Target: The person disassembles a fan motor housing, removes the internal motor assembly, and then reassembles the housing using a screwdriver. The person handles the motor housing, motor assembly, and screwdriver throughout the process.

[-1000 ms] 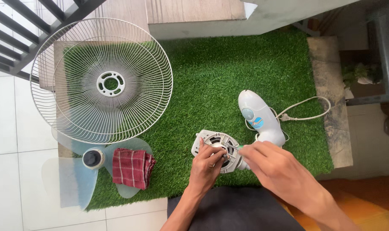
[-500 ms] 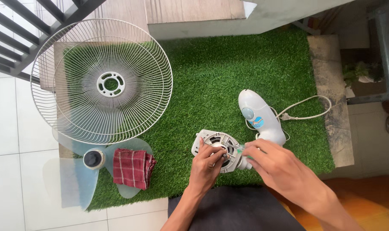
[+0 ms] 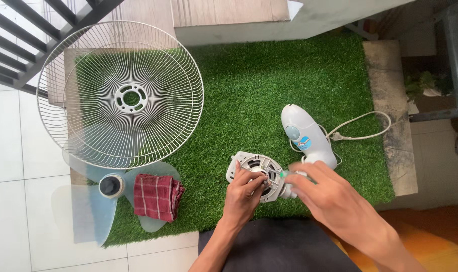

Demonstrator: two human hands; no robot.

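A white fan motor housing (image 3: 255, 170) with a round vented face lies on the green artificial grass mat (image 3: 269, 85). My left hand (image 3: 244, 194) grips its front face, fingers curled at the hub. My right hand (image 3: 325, 194) holds a small green-handled tool (image 3: 284, 174) whose tip meets the housing's right side. The white fan base (image 3: 305, 135) lies just beyond, joined to the housing's neck.
A large white wire fan guard (image 3: 121, 95) lies at the mat's left. A translucent blue fan blade (image 3: 95, 201) and a red checked cloth (image 3: 156, 196) lie at the mat's front-left corner. A white power cord (image 3: 362, 128) loops right of the base. Stair railing at top left.
My right hand has shifted slightly left and down over the housing's side. My left hand keeps its grip on the housing's face.
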